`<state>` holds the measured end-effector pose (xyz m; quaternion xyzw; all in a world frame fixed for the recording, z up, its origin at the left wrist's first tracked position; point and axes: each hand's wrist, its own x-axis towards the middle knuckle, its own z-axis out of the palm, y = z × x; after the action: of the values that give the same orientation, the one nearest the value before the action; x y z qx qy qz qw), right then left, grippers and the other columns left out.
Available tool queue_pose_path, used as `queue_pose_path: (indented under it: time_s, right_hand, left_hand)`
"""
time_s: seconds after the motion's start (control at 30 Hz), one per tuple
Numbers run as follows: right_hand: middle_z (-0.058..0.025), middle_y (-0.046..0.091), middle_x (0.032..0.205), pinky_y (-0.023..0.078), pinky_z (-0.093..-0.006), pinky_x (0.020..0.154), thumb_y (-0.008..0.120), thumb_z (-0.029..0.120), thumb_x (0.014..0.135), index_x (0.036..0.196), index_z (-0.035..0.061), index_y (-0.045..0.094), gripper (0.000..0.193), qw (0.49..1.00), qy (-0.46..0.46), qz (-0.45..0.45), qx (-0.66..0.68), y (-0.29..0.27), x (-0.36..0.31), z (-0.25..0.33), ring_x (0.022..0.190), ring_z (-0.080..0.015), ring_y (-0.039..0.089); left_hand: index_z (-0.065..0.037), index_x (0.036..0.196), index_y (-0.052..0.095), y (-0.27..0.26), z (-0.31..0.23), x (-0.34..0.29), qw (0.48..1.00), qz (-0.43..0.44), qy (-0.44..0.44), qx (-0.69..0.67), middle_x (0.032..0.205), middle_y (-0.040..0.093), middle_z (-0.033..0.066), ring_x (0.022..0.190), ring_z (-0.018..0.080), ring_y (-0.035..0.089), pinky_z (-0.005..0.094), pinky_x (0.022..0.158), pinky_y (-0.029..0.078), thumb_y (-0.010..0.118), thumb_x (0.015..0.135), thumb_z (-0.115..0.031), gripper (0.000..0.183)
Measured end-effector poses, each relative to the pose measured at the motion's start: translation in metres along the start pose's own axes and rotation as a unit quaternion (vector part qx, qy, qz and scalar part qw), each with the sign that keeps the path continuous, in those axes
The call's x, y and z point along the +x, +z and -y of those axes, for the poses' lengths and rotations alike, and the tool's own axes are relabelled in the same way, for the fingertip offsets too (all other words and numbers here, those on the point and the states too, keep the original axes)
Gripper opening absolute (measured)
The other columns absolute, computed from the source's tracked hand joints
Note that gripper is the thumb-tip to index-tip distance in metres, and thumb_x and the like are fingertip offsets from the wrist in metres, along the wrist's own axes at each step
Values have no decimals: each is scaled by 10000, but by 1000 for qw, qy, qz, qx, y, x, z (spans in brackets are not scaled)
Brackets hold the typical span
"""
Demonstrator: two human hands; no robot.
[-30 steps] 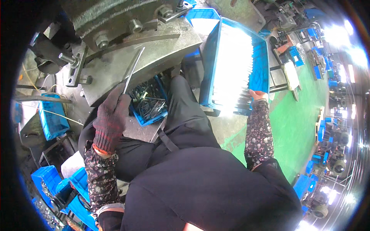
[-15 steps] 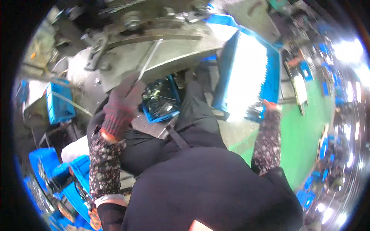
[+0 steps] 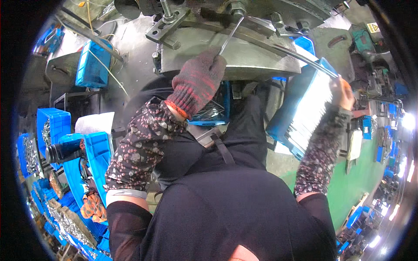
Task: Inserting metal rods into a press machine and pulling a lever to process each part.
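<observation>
My left hand [image 3: 198, 80], in a dark red and black knit glove, is closed round a thin metal rod [image 3: 230, 37]. The rod's far end reaches the bolted steel machine [image 3: 237, 8] over the bench plate [image 3: 196, 54]. Out to the right, my bare right hand [image 3: 344, 95] pinches one end of a long thin metal strip [image 3: 307, 61]. That strip slants up and left to the machine's edge. Below the right hand stands a tilted blue crate [image 3: 283, 117] filled with bright, glaring metal pieces. Under the bench plate, a blue bin [image 3: 209, 123] holds dark thin metal pieces.
Another blue crate [image 3: 93, 65] stands at the far left by a cable. Blue bins [image 3: 98, 152] with metal parts and an orange patterned cloth [image 3: 93, 206] sit at the lower left. Green floor [image 3: 348, 187] spreads to the right, with more machinery beyond.
My right hand has risen from the blue crate's near side and now holds a long metal strip up by the machine. My left hand, still holding the rod, appears farther right, nearer the machine; the view has shifted.
</observation>
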<state>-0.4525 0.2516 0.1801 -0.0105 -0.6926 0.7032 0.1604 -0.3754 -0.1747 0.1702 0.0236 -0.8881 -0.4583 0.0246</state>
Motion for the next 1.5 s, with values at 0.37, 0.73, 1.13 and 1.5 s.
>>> queue_pose_path:
  time_s: [0.37,0.73,1.13,1.5]
  right_hand:
    - [-154,673,840,598,-374,658,665,59,874,914,-7,615,92,959,206,-81,177,81,-47,-139,754,-277,694]
    - [-125,670,841,584,-338,693,698,171,874,897,-4,635,188,938,317,-50,134,80,-41,-136,759,-222,676]
    - [-65,648,842,556,-348,711,676,174,884,982,42,633,170,949,274,12,154,50,-14,-136,759,-212,644]
    - [-109,658,929,584,-349,763,650,99,890,1054,-13,630,200,972,214,-16,99,26,-14,-90,842,-218,667]
  left_hand:
    - [-45,1060,552,20,-8,16,999,35,-33,13,961,623,202,901,388,608,454,786,494,427,943,-225,248]
    - [-90,1041,578,43,1,13,967,-34,89,238,974,566,101,845,267,637,360,636,539,573,857,-189,209]
    - [-61,1032,611,38,-30,40,943,58,175,278,883,661,136,872,256,666,459,685,546,540,865,-191,224]
    - [-17,973,618,54,-54,27,966,-25,174,191,859,664,134,816,302,666,403,767,557,552,872,-102,148]
